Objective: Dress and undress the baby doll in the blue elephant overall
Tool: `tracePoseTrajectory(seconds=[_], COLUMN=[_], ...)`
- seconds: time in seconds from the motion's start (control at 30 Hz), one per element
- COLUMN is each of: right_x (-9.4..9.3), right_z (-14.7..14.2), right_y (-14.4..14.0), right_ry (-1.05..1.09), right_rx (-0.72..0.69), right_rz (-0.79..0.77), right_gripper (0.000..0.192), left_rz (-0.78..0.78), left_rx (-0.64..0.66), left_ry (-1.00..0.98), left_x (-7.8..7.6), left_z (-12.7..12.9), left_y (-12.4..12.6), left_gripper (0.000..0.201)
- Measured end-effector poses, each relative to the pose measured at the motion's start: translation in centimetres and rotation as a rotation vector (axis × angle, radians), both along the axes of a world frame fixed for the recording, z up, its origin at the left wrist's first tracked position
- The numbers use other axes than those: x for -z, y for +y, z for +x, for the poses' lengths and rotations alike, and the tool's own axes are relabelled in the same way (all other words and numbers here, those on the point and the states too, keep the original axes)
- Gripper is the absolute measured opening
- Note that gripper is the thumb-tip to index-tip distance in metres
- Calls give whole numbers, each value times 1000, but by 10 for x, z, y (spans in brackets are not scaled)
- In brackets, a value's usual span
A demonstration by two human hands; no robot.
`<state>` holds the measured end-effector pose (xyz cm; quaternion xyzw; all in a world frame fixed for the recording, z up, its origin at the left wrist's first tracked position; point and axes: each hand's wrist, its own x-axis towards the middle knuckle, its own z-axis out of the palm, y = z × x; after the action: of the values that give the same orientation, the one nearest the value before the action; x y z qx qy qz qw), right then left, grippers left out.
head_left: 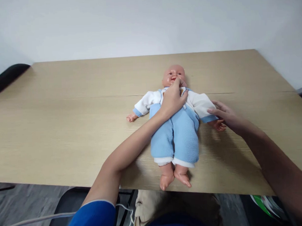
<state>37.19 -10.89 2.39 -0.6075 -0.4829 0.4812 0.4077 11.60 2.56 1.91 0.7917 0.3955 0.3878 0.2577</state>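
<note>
A baby doll (184, 135) lies on its back on the wooden table (66, 130), its head away from me and its bare feet near the front edge. It wears a white top with blue cuffs and light blue fleece overalls. My left hand (174, 97) rests over its chest, with the fingers around the clothing at the neck, just below the chin. Over at the right, my right hand (226, 114) grips the white sleeve (202, 104) near the cuff, thumb in front and fingers behind. The doll's hand pokes out below that cuff.
A white wall (137, 23) stands behind the table. Black chair parts (9, 76) show at the left edge, and another dark chair (67, 210) is below the front edge. A pale cable (35, 222) runs across the lower left.
</note>
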Motion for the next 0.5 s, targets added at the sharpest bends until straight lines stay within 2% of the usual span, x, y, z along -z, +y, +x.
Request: tracePoseTrajectory(seconds=[0.1, 0.17, 0.27, 0.37, 0.5], right_x=[-3, -4, -1, 10, 31], right_z=[21, 38, 61, 73, 76], right_y=[2, 2, 1, 2, 7], right_ry=[-128, -229, -325, -375, -422], right_rx=[8, -8, 42, 61, 84], right_rz=[-119, -74, -19, -6, 150], right_gripper=[63, 57, 56, 60, 60], left_rz=[-3, 6, 13, 9, 61], left_rx=[21, 28, 30, 44, 89], left_ry=[12, 14, 14, 29, 92], left_x=[-1, 0, 1, -1, -8], left_z=[-1, -2, -2, -3, -7], left_y=[1, 2, 3, 3, 8], left_gripper=[16, 16, 17, 20, 22])
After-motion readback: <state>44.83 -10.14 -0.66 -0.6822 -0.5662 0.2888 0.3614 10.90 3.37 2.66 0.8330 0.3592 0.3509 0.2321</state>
